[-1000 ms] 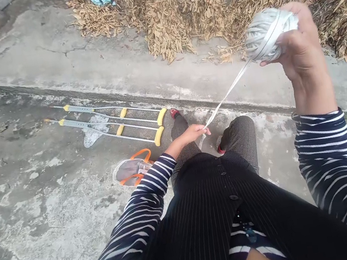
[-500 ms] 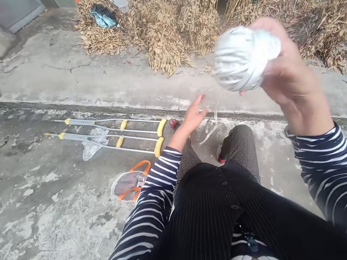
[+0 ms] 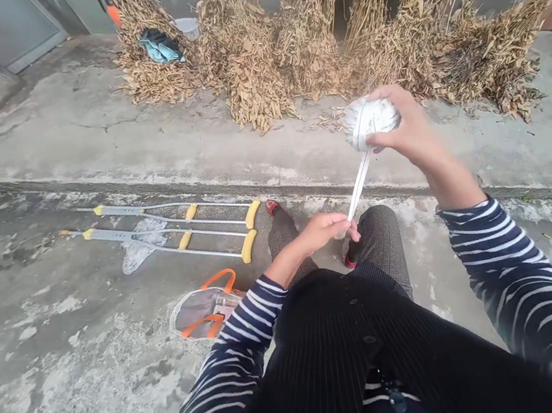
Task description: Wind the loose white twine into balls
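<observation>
I sit on a concrete floor with my legs stretched out ahead. My right hand (image 3: pixel 404 130) is closed around a white ball of flat string (image 3: pixel 368 120), held up above my knees. A taut strand of the string (image 3: pixel 358 186) runs down from the ball to my left hand (image 3: pixel 326 230), which pinches it just over my knees. Both arms wear dark sleeves with white stripes.
A pair of metal crutches (image 3: pixel 173 226) with yellow pads lies on the ground to the left. An orange-handled clear bag (image 3: pixel 203 312) rests by my left elbow. Bundles of dry brown plants (image 3: pixel 312 50) lean against the far wall, beyond a raised concrete step (image 3: pixel 191 147).
My right hand has lowered and drawn away with the ball. My left hand, spread open half a second ago, has closed on the strand again, and the string is taut.
</observation>
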`<state>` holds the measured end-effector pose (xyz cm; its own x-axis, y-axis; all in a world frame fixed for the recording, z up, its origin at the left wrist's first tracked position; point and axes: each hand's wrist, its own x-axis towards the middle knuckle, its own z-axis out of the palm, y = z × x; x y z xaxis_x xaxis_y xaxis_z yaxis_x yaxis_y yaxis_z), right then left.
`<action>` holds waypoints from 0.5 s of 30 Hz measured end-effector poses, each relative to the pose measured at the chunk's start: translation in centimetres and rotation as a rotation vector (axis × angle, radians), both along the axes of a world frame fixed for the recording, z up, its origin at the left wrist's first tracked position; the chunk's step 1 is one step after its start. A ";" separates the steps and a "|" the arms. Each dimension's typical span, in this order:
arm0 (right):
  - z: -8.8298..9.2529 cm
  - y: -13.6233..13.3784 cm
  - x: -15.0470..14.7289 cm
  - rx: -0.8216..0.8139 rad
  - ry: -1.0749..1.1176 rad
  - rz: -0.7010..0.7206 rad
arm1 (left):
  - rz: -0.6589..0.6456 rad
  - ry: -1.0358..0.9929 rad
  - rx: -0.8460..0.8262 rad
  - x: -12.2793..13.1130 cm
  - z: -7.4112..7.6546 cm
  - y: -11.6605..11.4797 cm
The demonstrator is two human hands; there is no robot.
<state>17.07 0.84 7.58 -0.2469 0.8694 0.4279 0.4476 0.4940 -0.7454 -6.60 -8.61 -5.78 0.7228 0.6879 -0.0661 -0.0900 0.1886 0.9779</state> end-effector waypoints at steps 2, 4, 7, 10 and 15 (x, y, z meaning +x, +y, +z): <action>-3.3 0.8 0.6 0.023 -0.079 -0.132 | -0.051 -0.032 -0.031 -1.2 1.2 -1.2; -6.5 0.8 0.4 -0.048 -0.089 -0.162 | -0.021 -0.108 -0.025 -2.1 2.8 -1.5; -10.6 -0.8 -0.8 -0.179 -0.056 -0.140 | 0.091 -0.220 0.007 -2.9 5.2 -0.9; -13.6 -3.2 -2.1 -0.278 -0.053 -0.066 | 0.208 -0.281 0.004 -3.2 6.8 0.5; -15.5 -6.3 -2.8 -0.445 0.004 0.039 | 0.464 -0.234 -0.037 -2.9 7.9 3.8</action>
<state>14.23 -5.51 -7.95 -0.2824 0.9592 0.0149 0.4315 0.1408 -0.8911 -9.47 -4.84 2.16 0.3410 0.9396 0.0300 -0.3878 0.1115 0.9150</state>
